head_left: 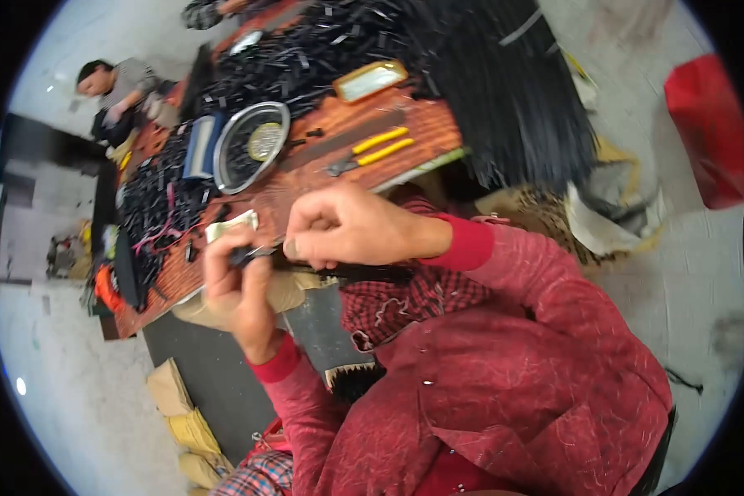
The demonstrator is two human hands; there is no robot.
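Observation:
My left hand (pixel 244 302) is raised at the table's near edge. Its thumb and fingers close on a small black piece (pixel 241 255), too blurred to name more exactly. Just right of it, my right hand (pixel 360 227) is curled with thumb and forefinger pinched together. The pinch meets a thin, shiny sliver beside the black piece, and what the fingers hold is hard to see. Dark strands (pixel 380 273) lie below my right hand. Pliers with yellow handles (pixel 380 150) rest on the table beyond it. A whitish cloth-like scrap (pixel 233 223) lies behind my left fingers.
The reddish table (pixel 430 128) bears heaps of short black pieces (pixel 306 54). A metal bowl (pixel 283 136), a blue-edged block (pixel 200 149) and an orange-framed tray (pixel 370 81) stand among them. Long black strands (pixel 512 107) hang off the right end. A person (pixel 128 95) sits at far left.

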